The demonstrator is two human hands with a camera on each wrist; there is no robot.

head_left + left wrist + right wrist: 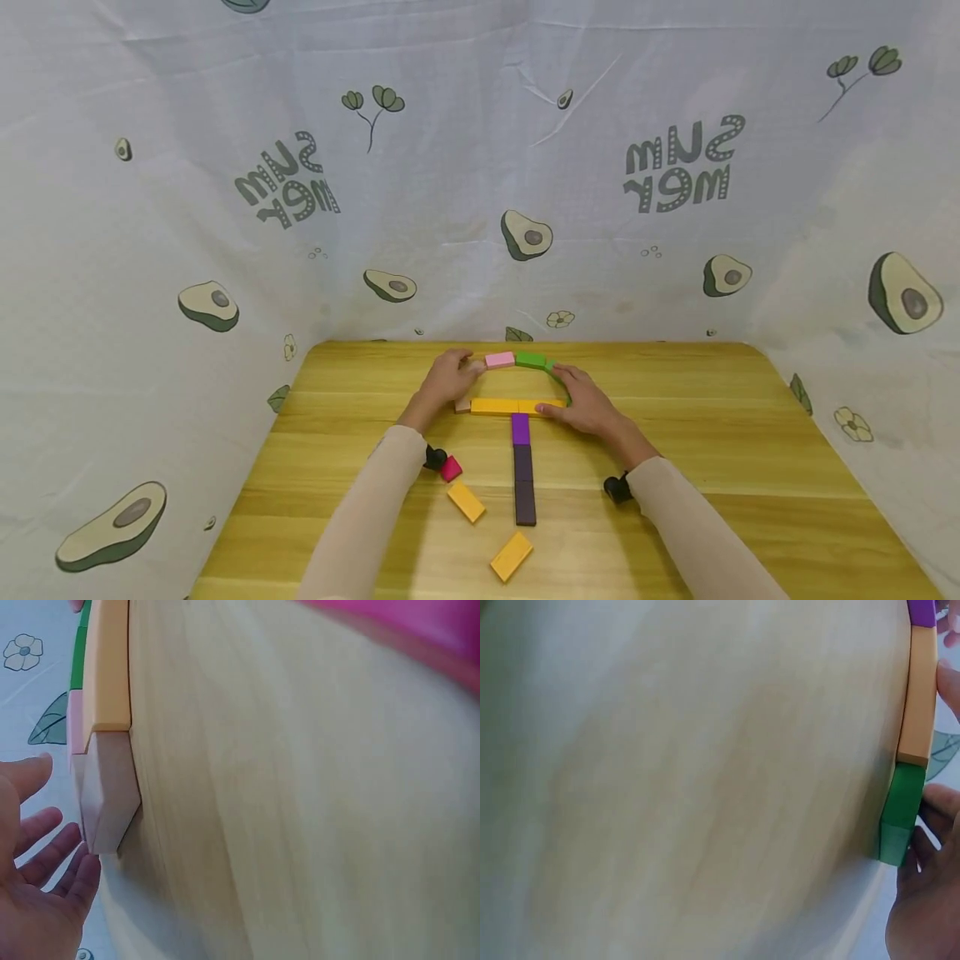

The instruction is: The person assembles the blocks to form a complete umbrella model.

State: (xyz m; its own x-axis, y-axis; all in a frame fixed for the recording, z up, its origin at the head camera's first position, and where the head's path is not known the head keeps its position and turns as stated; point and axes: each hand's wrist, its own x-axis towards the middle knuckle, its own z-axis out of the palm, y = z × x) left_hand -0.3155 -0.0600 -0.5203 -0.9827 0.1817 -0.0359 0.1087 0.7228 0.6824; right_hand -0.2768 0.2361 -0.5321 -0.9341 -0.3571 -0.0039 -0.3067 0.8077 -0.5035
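Coloured blocks form a half-ring closed by a straight row of two yellow blocks [495,407]. My left hand [450,379] is at the left end of the curve, its spread fingertips right at a pale wooden block [112,787] in the left wrist view. A pink block [500,360] and a green block [530,360] top the curve. Over its right side reaches my right hand [590,406], thumb at the yellow row, fingers loosely bent beside the green end block [902,802]. Below the row runs a stem: one purple block [521,429], then two dark blocks [524,483].
Near my left wrist lies a magenta block [451,468]. Two loose yellow blocks [467,502] lie closer to me, left of the stem's lower end and below it. A pale printed cloth [465,183] hangs behind and beside the wooden table [720,467].
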